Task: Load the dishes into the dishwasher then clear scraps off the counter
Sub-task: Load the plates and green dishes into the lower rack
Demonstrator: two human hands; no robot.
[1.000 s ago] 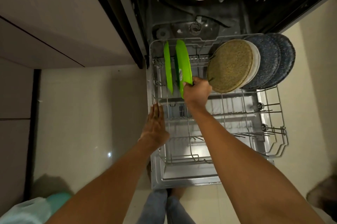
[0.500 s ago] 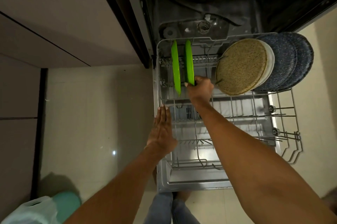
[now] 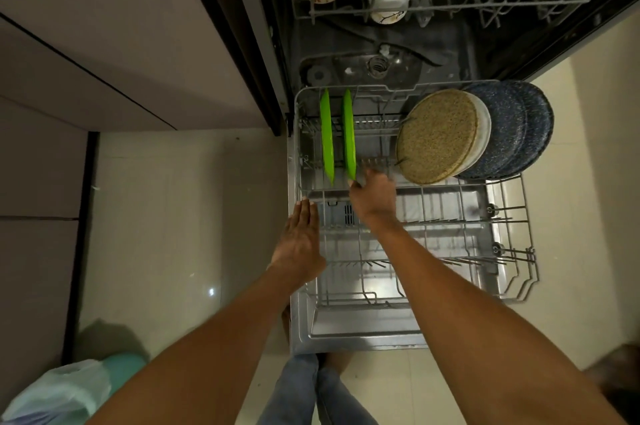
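Left hand (image 3: 300, 238) rests flat, fingers straight, on the lower rack (image 3: 512, 244) edge. Right hand (image 3: 374, 195), fingers loosely curled, touches the second green plate (image 3: 349, 133), upright beside the first (image 3: 326, 137). Risk: a knock tips it against its neighbour.

Bare forearms, no sleeves; blue jeans (image 3: 304, 390).

Two green plates (image 3: 349, 137) upright in rack (image 3: 512, 216), hands (image 3: 374, 197) near.
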